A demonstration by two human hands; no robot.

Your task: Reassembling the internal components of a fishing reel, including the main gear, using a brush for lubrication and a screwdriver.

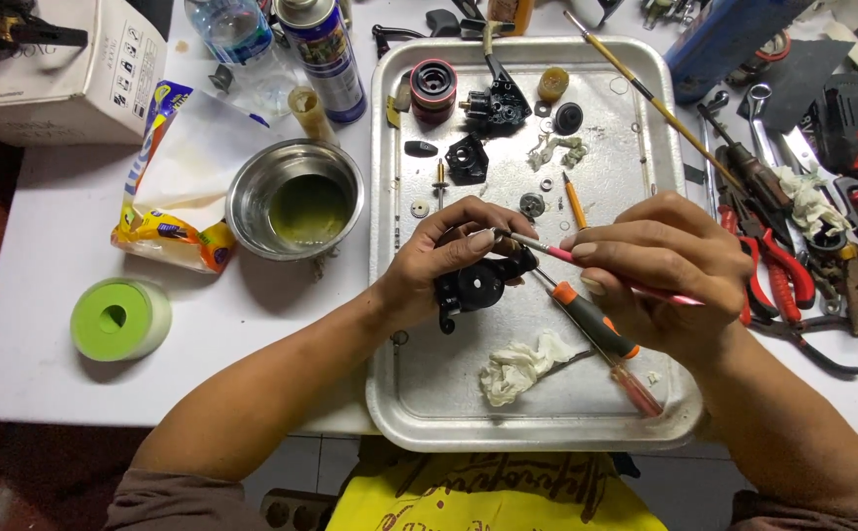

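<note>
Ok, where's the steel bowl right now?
In the head view, the steel bowl sits on the white table, left of the metal tray, beside the snack bag.

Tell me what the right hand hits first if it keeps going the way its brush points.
Likely the black plastic reel body held in the left hand; the right hand aims its thin pink-handled brush leftward at it. Contact unclear.

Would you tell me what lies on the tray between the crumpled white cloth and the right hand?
The orange-and-black screwdriver, seen in the head view.

Black housing (476, 285); pink brush (586, 264); silver tray (429, 393); orange-black screwdriver (596, 329); green roll (119, 318).
</note>
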